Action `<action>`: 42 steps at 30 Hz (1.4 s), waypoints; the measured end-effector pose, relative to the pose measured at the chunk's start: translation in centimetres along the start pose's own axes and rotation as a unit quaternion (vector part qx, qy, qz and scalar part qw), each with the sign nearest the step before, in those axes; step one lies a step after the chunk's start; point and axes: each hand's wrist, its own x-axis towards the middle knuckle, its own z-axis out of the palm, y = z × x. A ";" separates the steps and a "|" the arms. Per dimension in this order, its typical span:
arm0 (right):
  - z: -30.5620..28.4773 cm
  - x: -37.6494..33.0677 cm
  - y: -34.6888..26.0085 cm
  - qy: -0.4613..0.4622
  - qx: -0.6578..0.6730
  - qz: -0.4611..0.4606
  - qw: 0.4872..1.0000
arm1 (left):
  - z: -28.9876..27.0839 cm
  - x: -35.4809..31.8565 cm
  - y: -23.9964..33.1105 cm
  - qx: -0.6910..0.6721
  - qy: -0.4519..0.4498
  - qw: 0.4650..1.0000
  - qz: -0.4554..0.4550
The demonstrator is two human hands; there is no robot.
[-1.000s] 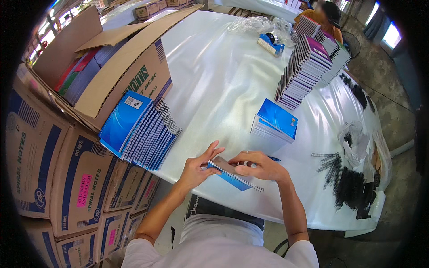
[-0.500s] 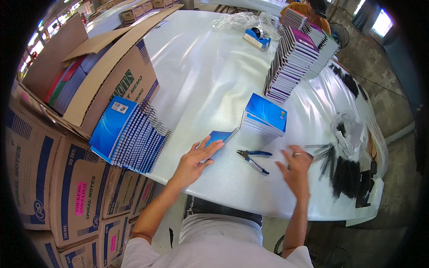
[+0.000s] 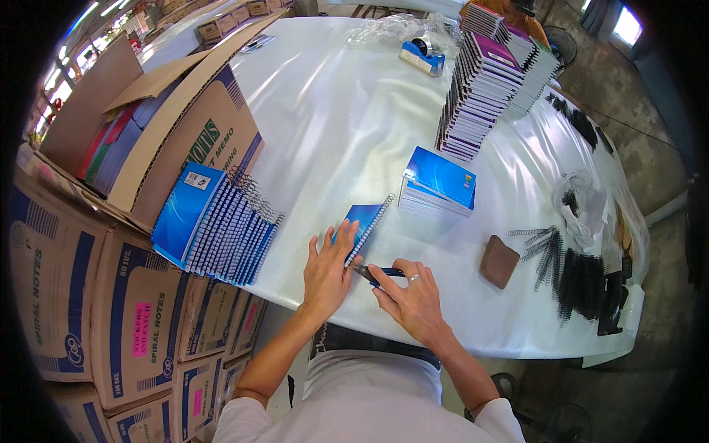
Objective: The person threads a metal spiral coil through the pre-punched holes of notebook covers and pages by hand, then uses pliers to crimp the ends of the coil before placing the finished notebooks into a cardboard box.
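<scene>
My left hand [image 3: 326,275] lies over a small blue spiral notebook [image 3: 363,221], fingers spread on its cover and thumb by the lower end of the coil. The dark wire coil runs along the notebook's right edge and sticks out past the top corner. In my right hand [image 3: 413,301] are blue-handled cutting pliers [image 3: 388,272], partly hidden by the fingers. Their jaws are at the coil's lower end, close to my left thumb; whether they touch the wire I cannot tell. Beyond my right hand stands a small stack of blue-covered pads [image 3: 439,179].
A row of finished blue spiral notebooks [image 3: 214,225] leans by an open carton [image 3: 221,125] at left. Right of my hands lie a brown block [image 3: 500,261] and loose black coils [image 3: 576,288]. Tall notebook stacks [image 3: 480,96] and a tape dispenser [image 3: 422,57] stand farther back.
My right hand has moved left from beside the coils and picked up the pliers, bringing them to the notebook. The brown block now shows where that hand was.
</scene>
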 end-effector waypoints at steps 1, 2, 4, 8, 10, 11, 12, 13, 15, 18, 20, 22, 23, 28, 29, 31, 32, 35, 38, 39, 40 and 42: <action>0.1 0.0 0.1 0.005 -0.007 -0.002 1.000 | -0.1 0.0 0.2 0.005 -0.001 1.000 0.002; 0.2 0.1 0.2 0.008 -0.013 -0.005 1.000 | -0.2 0.1 0.3 0.010 0.000 1.000 0.002; 0.3 0.2 0.2 0.009 -0.015 -0.011 1.000 | -0.3 0.1 0.4 0.013 0.006 1.000 0.007; 0.4 0.1 0.2 -0.062 0.139 0.065 0.986 | -0.5 0.2 0.1 0.023 0.027 0.999 0.031; -0.1 0.7 0.4 -0.161 0.328 0.174 0.914 | -1.0 0.1 0.1 0.035 0.038 0.998 0.045; -1.3 1.8 0.7 -0.231 0.434 0.236 0.838 | -1.7 -0.1 0.2 0.040 0.046 0.997 0.046; -2.2 2.9 0.8 -0.295 0.533 0.289 0.739 | -2.9 0.0 0.4 0.052 0.054 0.996 0.049; -2.6 3.0 0.6 -0.266 0.515 0.241 0.778 | -3.9 0.0 0.8 0.077 0.057 0.993 0.063; -2.6 2.8 0.3 -0.197 0.479 0.134 0.845 | -6.6 0.7 1.6 0.134 0.066 0.984 0.093; -3.0 2.6 1.8 -0.113 0.280 0.106 0.947 | -14.5 0.8 2.3 0.188 0.098 0.975 0.070; -1.4 0.8 4.1 -0.075 0.155 0.111 0.979 | -19.5 0.6 1.5 0.229 0.125 0.964 0.048; -0.9 -0.2 5.2 -0.054 0.036 0.078 0.995 | -22.6 0.0 -0.6 0.260 0.107 0.960 -0.011; -1.1 -0.4 5.4 -0.052 -0.020 0.044 0.997 | -23.6 -0.4 -1.9 0.274 0.075 0.958 -0.047; -2.1 0.0 6.9 0.101 -0.031 0.035 0.994 | -25.4 -1.7 -5.5 0.220 -0.030 0.972 -0.080; -2.6 0.7 8.2 0.152 -0.023 0.068 0.986 | -25.3 -1.5 -5.7 0.209 -0.033 0.974 -0.075; -3.8 2.7 10.0 0.244 0.040 0.166 0.955 | -25.6 -1.5 -5.8 0.194 -0.037 0.977 -0.075; -4.8 3.7 10.9 0.286 0.087 0.233 0.925 | -25.7 -1.5 -6.0 0.183 -0.038 0.980 -0.073; -3.6 5.0 19.8 0.196 -0.002 0.375 0.906 | -25.4 -1.5 -7.0 0.175 -0.029 0.983 -0.050; -2.6 6.4 20.4 0.101 0.089 0.425 0.895 | -25.0 -1.9 -6.7 0.216 -0.007 0.976 -0.032; -3.0 6.7 20.0 0.093 0.144 0.439 0.882 | -25.1 -2.1 -6.2 0.256 0.008 0.966 -0.028; -3.7 6.8 19.7 0.086 0.199 0.452 0.866 | -25.2 -2.4 -5.7 0.295 0.025 0.955 -0.023; -4.5 6.6 19.6 0.099 0.273 0.455 0.841 | -24.9 -3.2 -3.9 0.278 0.091 0.955 0.040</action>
